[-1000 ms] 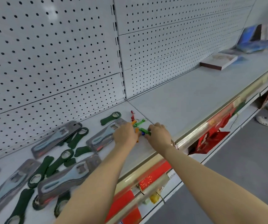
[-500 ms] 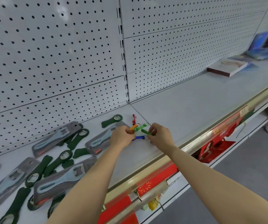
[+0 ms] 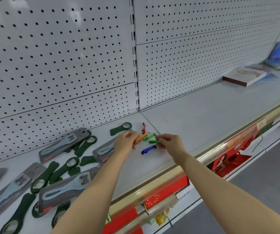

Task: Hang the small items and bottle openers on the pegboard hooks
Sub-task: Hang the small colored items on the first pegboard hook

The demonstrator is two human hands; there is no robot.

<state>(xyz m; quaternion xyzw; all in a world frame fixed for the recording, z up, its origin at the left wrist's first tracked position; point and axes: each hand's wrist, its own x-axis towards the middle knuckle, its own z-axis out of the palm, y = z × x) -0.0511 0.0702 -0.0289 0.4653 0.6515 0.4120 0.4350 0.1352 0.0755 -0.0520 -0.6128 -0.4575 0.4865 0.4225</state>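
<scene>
Here, left hand (image 3: 124, 143) pinching one orange opener (image 3: 141, 137), right hand (image 3: 170, 143) pinching one of two green openers (image 3: 154, 141), one blue (image 3: 148, 149), one red (image 3: 143, 128).

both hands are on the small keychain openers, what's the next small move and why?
Probably lift both hands clear of the shelf. The left hand pinches the orange opener, the right hand pinches a green opener; the blue opener lies loose below. No hooks show on the pegboard, so the hanging spot is unclear.

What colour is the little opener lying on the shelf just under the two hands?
Blue. The little opener lies on the shelf; the head view shows it best.
</scene>
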